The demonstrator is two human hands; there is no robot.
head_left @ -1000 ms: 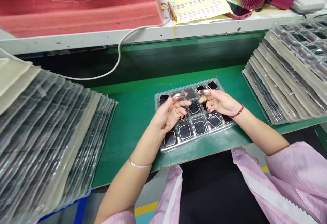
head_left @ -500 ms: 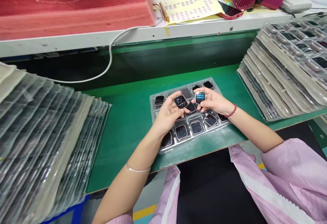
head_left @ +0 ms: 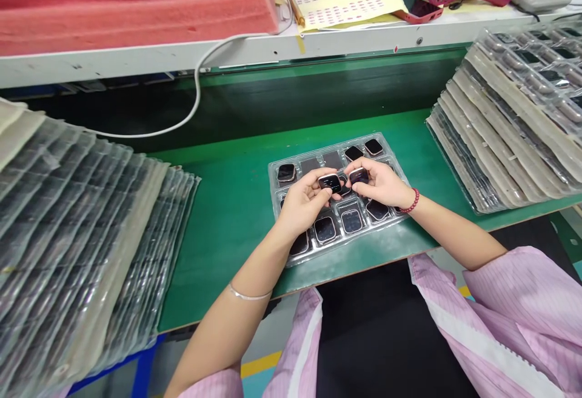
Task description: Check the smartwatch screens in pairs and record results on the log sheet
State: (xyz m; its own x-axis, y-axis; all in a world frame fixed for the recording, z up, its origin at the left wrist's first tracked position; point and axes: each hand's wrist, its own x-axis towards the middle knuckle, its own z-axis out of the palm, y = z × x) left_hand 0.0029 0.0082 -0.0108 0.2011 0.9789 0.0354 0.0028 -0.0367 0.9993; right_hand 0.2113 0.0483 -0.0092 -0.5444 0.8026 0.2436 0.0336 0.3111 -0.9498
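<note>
- Both held watches are tipping flatter than half a second ago: left watch [head_left: 329,183] and right watch [head_left: 359,175] are showing narrower faces, with the right one now looking dark where blue bars were glowing.
- Hands are drawing slightly closer together, the left hand [head_left: 297,204] shifting toward three o'clock and the right hand [head_left: 384,187] moving less.
- Green tabletop [head_left: 218,216] is spreading around the tray [head_left: 348,239]: wide room is lying at nine o'clock, a strip at twelve, a slim gap at three and a narrow band at six, down to the front edge.
- Leaning tray stack [head_left: 100,234] is bounding that wide room at about eight to nine o'clock; a second tray stack [head_left: 513,137] is standing at two.
- White shelf [head_left: 345,43] is running across at twelve, bearing a red foam block [head_left: 136,10] at ten; a white cable [head_left: 198,86] is looping below its edge.
- Clear tray is lying askew under both hands, holding more watches; two grey compartment floors are showing in its far row.
- Left hand is pinching the left watch between thumb and fingers; right hand is gripping the right watch likewise.
- These two watches are hanging side by side, apart, above the tray's middle.
</note>
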